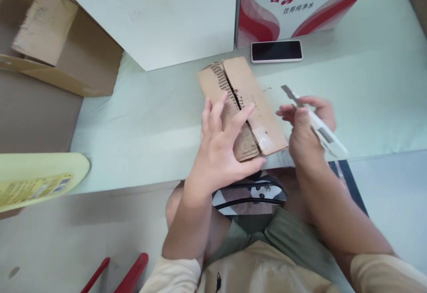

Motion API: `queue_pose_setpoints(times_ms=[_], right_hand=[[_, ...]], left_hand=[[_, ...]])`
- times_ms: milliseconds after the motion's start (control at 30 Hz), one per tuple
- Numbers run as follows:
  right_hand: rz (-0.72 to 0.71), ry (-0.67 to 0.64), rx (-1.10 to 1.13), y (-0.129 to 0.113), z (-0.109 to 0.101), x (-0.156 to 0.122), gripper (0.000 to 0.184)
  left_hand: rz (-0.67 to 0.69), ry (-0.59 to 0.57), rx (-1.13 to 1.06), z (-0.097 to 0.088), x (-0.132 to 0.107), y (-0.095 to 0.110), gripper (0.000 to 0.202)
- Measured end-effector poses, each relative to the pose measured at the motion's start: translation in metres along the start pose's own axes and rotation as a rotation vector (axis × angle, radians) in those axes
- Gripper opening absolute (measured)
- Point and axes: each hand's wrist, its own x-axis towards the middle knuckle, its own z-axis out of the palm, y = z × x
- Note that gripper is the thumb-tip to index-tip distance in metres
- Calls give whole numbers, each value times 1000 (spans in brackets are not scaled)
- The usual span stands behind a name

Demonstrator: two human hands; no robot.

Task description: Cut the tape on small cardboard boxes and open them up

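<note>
Carton [262,113] brown, torn; left hand [218,153] open-fingered over it, right hand [304,135] gripping cutter [327,135].

– What kinda place am I remoting into?
– Can't say for sure from my end, kinda homey though: phone [276,51] and drinking-water carton [288,19] on a pale green tabletop [150,128], light floor [83,226].

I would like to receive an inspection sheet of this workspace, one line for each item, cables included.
Surface: pale green cover, faintly creased.
Job's things: small cardboard box, dark gap along its top; utility knife, blade extended.
Clutter: phone lying flat near the printed carton.
Hands: left hand spread over the box, contact unclear; right hand grips the knife, blade away from the box.
Cables: nothing seen.
Surroundings: white box, large brown box, yellow container.
</note>
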Motion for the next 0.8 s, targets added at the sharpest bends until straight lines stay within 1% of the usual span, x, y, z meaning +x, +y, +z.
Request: queue_pose_setpoints(times_ms=[67, 167, 233, 267, 300, 333, 367, 400, 433, 467, 500, 567, 600, 633, 700, 733, 767, 800], right_hand=[[94, -118, -38, 19, 1, -2, 31], [217, -219, -37, 31, 0, -5, 34], [250, -269, -48, 32, -1, -7, 37], [255, -294, -62, 31, -1, -8, 39], [257, -326, -81, 30, -2, -8, 40], [260, -367, -107, 30, -2, -8, 40], [261, -417, -134, 30, -3, -8, 40], [258, -470, -163, 30, -3, -7, 39], [247, -522, -195, 30, -4, -6, 37], [228, -575, -233, 30, -4, -5, 35], [201, -621, -271, 30, -4, -4, 32], [150, -689, -327, 31, -3, -2, 27], [139, -707, -343, 32, -2, -1, 25], [140, -710, -343, 33, -1, -1, 24], [144, -677, -286, 38, 1, -2, 23], [127, -650, -244, 40, 2, -3, 25], [95, -622, -203, 43, 3, -5, 30], [58, -599, -167, 46, 4, -6, 35]], left_hand=[[-31, -13, 17, -3, 0, 1, 92], [-78, 22, 24, -13, 1, -10, 86], [-116, 91, -10, -19, 1, -22, 77], [-142, 159, -36, -20, 2, -29, 69], [-189, 248, -67, -20, 2, -36, 60], [-226, 396, -97, -19, 3, -44, 50], [-265, 600, -102, -16, 4, -52, 44], [-339, 775, -110, -13, 5, -60, 40], [-406, 901, -155, -9, 5, -67, 35], [-470, 982, -242, -6, 6, -75, 33], [-533, 997, -340, -3, 5, -82, 33], [-645, 926, -469, -1, 3, -94, 41], [-689, 866, -472, -1, 2, -100, 43], [-713, 796, -433, -1, 0, -105, 40], [-702, 607, -329, -1, -4, -113, 30], [-695, 522, -315, 0, -5, -116, 28], [-701, 456, -338, 1, -7, -117, 28], [-728, 421, -395, 3, -9, -118, 31]])
